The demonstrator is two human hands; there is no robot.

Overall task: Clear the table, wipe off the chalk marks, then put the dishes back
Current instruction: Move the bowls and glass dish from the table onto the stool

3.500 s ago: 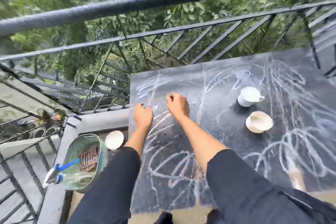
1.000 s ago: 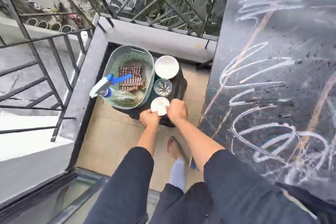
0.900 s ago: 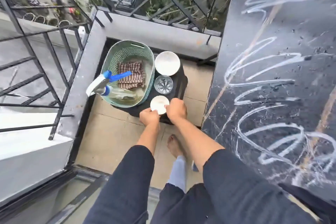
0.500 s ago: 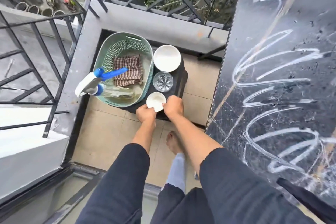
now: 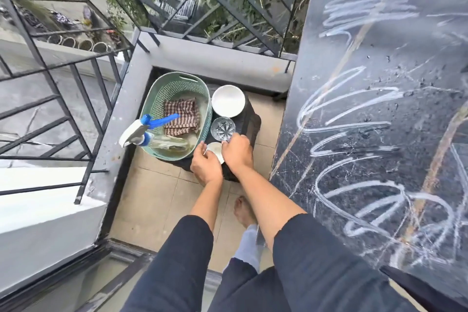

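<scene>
Both hands (image 5: 222, 159) now cover more of small dish (image 5: 215, 151), gripping it.

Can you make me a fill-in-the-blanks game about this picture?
1. The striped cloth lies inside the green ____.
2. The spray bottle has a ____ trigger.
3. The glass stands between the big white bowl and the small white ____.
4. The dark table is covered in ____ marks.

Answers: basket, blue, bowl, chalk
</scene>
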